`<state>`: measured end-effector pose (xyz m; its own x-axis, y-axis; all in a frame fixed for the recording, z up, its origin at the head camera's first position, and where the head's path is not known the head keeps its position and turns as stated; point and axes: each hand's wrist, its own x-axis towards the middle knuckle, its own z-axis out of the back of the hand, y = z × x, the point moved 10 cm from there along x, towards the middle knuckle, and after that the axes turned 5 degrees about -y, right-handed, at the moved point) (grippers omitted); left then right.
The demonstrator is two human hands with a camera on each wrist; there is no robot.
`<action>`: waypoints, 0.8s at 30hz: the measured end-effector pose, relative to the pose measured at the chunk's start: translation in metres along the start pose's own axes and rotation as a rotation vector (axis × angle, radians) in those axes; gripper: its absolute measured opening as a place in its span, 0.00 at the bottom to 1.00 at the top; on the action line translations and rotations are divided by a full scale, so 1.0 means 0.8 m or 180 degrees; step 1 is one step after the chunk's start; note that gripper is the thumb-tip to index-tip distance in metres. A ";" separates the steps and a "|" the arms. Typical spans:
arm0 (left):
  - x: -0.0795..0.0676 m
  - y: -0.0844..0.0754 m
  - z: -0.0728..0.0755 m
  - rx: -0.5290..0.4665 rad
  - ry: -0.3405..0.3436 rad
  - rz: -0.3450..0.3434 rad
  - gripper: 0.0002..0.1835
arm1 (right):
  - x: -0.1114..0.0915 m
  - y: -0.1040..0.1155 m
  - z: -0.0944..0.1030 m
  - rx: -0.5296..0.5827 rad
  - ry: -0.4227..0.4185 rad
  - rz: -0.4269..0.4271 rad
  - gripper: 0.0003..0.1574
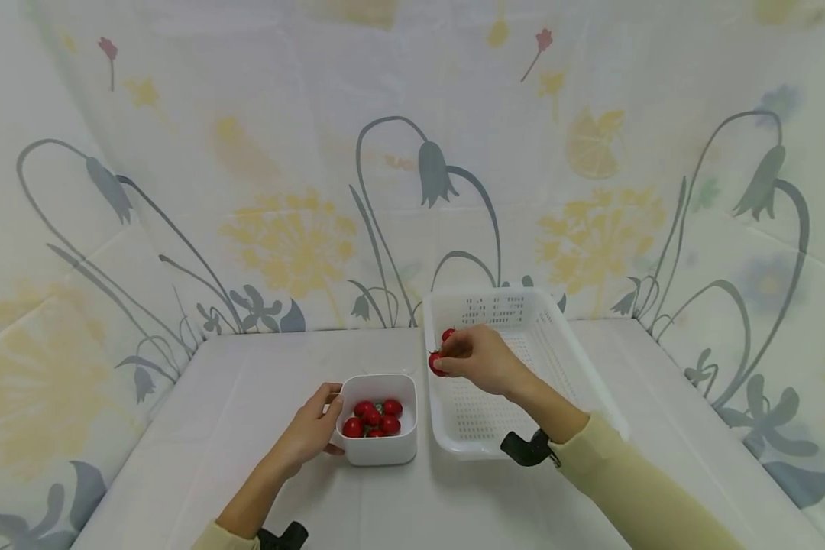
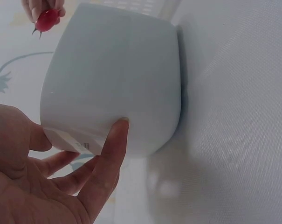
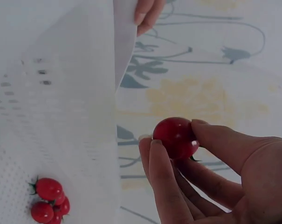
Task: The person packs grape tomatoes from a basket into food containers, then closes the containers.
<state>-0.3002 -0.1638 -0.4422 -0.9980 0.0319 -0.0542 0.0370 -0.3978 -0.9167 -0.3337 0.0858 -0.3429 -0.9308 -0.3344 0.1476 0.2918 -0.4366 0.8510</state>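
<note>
My right hand (image 1: 484, 359) pinches a red cherry tomato (image 3: 175, 137) between thumb and fingertips, above the left edge of the white perforated basket (image 1: 591, 382). A green stalk shows on this tomato in the right wrist view. Down in the basket lie several more cherry tomatoes (image 3: 48, 189), mostly hidden by the hand in the head view. To the left stands a white square box (image 1: 381, 452) with several cherry tomatoes (image 1: 372, 416) inside. My left hand (image 1: 311, 429) grips the box at its left side, its fingers spread against the wall (image 2: 108, 84).
Box and basket stand side by side on a white-covered table (image 1: 247, 397), with a narrow gap between them. Behind rises a floral-print cloth (image 1: 399, 229). Black wrist mounts (image 1: 525, 449) stick out near both sleeves.
</note>
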 end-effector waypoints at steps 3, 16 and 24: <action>0.000 0.000 -0.001 0.0019 0.0016 -0.0001 0.18 | -0.005 0.015 -0.010 -0.0208 -0.0096 0.0182 0.08; 0.002 0.003 0.000 -0.0010 0.0006 0.0014 0.17 | -0.006 0.028 -0.093 -0.0562 0.0058 0.0290 0.07; 0.001 0.002 0.000 0.0005 0.0007 0.0005 0.17 | 0.003 0.025 -0.129 -0.0622 0.0062 0.0218 0.08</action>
<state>-0.3008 -0.1644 -0.4441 -0.9978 0.0335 -0.0564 0.0384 -0.3993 -0.9160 -0.3076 -0.0103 -0.3775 -0.9034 -0.3842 0.1903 0.3932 -0.5654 0.7251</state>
